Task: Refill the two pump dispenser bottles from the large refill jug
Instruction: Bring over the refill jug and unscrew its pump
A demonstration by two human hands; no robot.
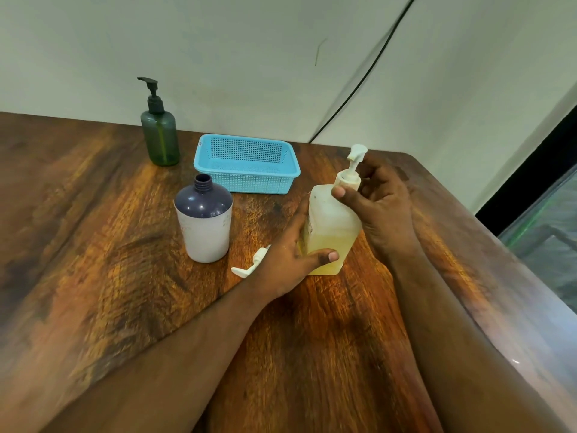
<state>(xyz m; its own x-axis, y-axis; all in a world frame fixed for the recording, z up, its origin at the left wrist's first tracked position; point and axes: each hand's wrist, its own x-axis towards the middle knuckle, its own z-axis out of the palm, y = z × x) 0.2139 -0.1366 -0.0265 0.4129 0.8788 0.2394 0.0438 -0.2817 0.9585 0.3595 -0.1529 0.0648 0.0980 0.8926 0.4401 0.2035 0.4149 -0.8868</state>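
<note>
A translucent square bottle (331, 226) with yellowish liquid in its lower part stands on the wooden table (125, 276). My left hand (290, 260) grips its lower body. My right hand (379, 204) is closed around the collar of its white pump (354, 164). To the left stands a white bottle with a dark purple top (203, 223), its threaded neck uncovered. A loose white pump head (249, 267) lies on the table, partly hidden by my left hand. A green bottle with a black pump (160, 132) stands at the back left.
A light blue perforated basket (246, 164) sits at the back near the wall. The table's rounded right edge runs diagonally past my right arm. A black cable (368, 70) hangs down the wall.
</note>
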